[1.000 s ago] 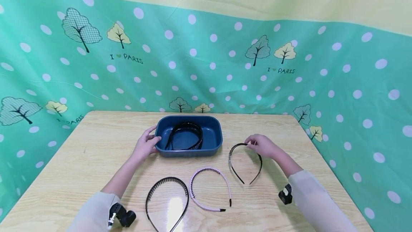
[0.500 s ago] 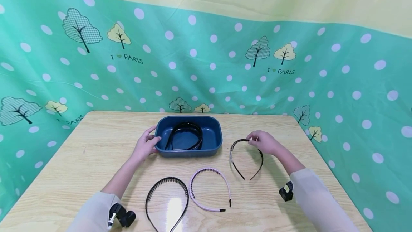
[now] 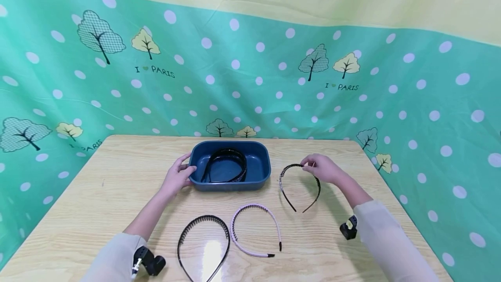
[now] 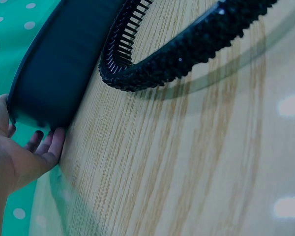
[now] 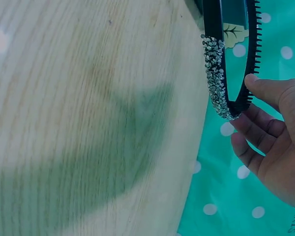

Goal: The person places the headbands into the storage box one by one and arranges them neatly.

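Note:
My right hand (image 3: 322,169) pinches a black toothed headband (image 5: 215,73) near the top of its arch, between thumb and fingers. Silvery stones cover part of this band in the right wrist view, and it hangs raised with its ends downward. At the left end of a dark blue rectangular box (image 3: 229,186), my left hand (image 3: 176,177) grips the wall and rim. Inside the box lie black headbands (image 3: 243,166), overlapping so that their number is unclear. A lilac headband (image 3: 254,254) and another black toothed headband (image 3: 207,217) lie on the table in front.
The wooden table (image 3: 129,173) backs onto a green dotted cloth (image 3: 235,82) that also runs along the sides. A small black camera (image 3: 348,228) sits at the right sleeve, another camera (image 3: 150,262) at the left one.
My right hand has lifted the stone-covered headband upward and slightly away from me. The left hand, the box and the other headbands stay where they were.

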`<action>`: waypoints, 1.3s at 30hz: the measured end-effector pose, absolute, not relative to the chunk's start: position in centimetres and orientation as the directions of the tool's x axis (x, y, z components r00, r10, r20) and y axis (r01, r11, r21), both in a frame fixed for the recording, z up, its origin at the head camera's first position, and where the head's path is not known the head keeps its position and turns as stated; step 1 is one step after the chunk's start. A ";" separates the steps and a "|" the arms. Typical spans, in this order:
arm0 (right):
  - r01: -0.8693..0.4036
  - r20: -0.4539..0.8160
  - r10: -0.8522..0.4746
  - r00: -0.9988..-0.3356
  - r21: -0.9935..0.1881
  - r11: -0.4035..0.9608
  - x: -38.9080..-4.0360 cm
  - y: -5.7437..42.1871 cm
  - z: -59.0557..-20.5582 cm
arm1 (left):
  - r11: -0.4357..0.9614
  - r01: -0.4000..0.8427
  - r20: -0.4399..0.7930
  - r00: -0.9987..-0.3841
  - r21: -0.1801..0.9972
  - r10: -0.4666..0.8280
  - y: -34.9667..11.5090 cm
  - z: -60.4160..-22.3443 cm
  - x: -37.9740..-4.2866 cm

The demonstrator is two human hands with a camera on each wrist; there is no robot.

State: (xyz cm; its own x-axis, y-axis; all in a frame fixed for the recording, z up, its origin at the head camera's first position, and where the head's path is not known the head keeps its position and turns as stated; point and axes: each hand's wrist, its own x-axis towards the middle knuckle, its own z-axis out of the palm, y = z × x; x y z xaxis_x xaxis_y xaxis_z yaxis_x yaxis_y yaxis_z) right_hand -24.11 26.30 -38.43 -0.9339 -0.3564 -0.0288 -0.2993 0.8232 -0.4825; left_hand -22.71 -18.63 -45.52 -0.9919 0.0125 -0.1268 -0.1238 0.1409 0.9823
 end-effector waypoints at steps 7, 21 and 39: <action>-0.298 -0.024 -0.353 -0.936 -0.485 0.822 -24.1 25.9 -37.8 | 0.147 -0.127 -0.130 -0.991 0.981 0.014 -18.8 -45.6 -22.7; -0.312 0.007 -0.352 -0.936 -0.475 0.823 -25.2 24.8 -37.2 | 0.142 -0.128 -0.131 -0.991 0.982 0.011 -18.7 -45.8 -22.8; -0.280 0.079 -0.276 -0.958 -0.475 0.834 -26.4 22.2 -36.3 | 0.133 -0.123 -0.127 -0.992 0.983 0.017 -18.7 -45.6 -22.7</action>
